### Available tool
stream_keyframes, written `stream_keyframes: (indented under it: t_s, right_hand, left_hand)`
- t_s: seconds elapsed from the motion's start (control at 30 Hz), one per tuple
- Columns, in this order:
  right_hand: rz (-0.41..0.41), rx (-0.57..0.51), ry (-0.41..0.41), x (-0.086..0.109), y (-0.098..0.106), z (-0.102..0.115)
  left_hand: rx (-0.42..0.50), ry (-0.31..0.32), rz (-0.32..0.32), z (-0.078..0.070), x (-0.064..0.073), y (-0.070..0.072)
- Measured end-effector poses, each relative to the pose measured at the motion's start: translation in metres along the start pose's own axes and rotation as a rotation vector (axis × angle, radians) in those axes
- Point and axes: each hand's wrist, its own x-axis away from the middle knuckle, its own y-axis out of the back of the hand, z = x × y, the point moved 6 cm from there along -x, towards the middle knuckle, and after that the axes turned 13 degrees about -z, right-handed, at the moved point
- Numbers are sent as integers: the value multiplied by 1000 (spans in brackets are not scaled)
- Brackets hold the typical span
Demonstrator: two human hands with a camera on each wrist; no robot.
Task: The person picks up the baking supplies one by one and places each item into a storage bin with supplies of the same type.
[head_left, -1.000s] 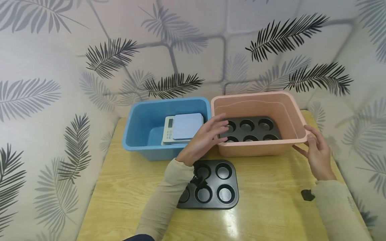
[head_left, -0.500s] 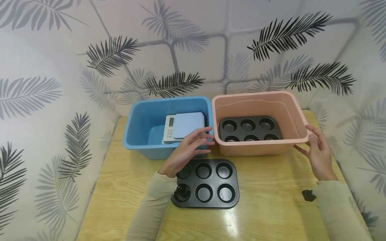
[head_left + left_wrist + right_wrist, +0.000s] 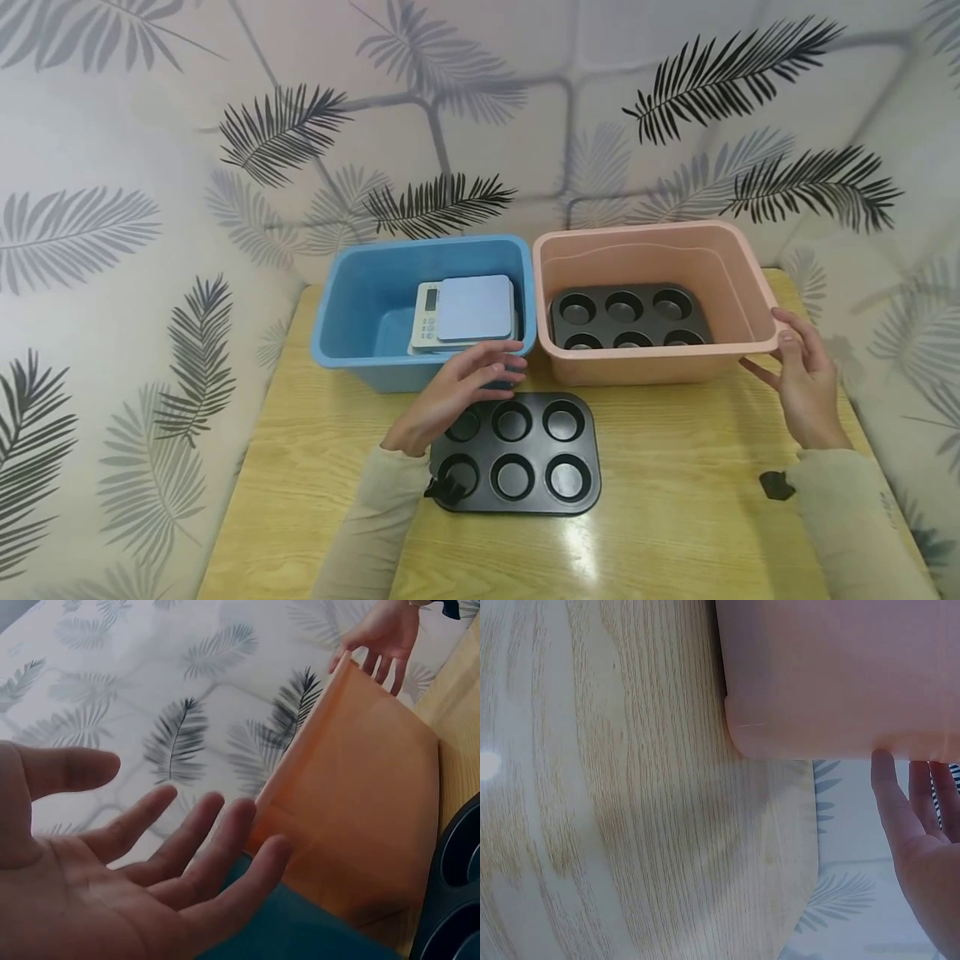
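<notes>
My left hand hovers over the front right corner of a blue plastic bin, its fingers loosely spread and holding nothing. At the right end of a pink plastic bin, my right hand touches the rim and outer wall. In the right wrist view, the fingers reach the bin's wall from outside, fairly straight. A dark muffin pan lies inside the pink bin. Below my left hand, another dark muffin pan lies on the table. A white kitchen scale sits in the blue bin.
The two bins stand side by side at the back of the wooden table. Leaf-patterned fabric rises behind the table and along both sides. A black strap end shows at my right sleeve.
My left hand has drawn back left and down, away from the pink bin's front left corner. The right hand stays at the pink bin's right end. The head view has shifted slightly.
</notes>
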Motion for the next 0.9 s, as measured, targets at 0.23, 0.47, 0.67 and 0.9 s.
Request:
stream_keyframes:
  t_s: [0.23, 0.47, 0.67, 0.9]
  right_hand:
    - [-12, 22, -21, -1, -1, 0]
    - [-10, 9, -14, 0, -1, 1]
    - [31, -34, -17, 2, -3, 0]
    - [7, 0, -9, 1, -1, 1]
  left_hand:
    - [84, 5, 21, 20, 16, 19]
    - [133, -5, -8, 44, 30, 34]
    - [188, 37, -101, 72, 47, 47]
    - [210, 114, -200, 104, 66, 61]
